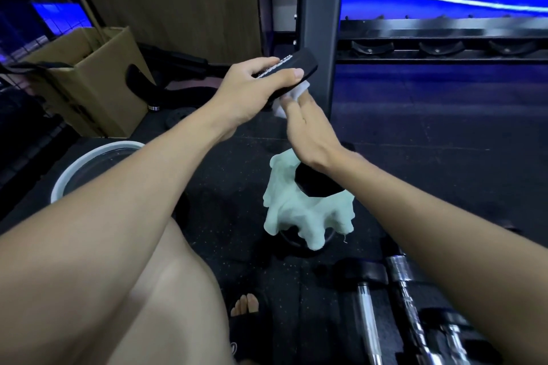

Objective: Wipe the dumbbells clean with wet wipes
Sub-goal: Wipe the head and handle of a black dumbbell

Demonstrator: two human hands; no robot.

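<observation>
A black hex dumbbell stands tilted in the middle of the head view. Its upper head (299, 64) is gripped by my left hand (252, 89), fingers and thumb curled around it. Its lower head (315, 184) rests on a crumpled pale green cloth (293, 210) on the floor. A white wet wipe (293, 95) sits under the upper head, and my right hand (308, 130) presses it there with straight fingers. The right hand hides the handle.
Several more dumbbells with chrome handles (406, 293) lie on the black rubber floor at lower right. A white-rimmed basin (89, 157) and a cardboard box (89, 80) stand at left. A dark rack post (320, 9) and its shelf (444, 47) rise behind.
</observation>
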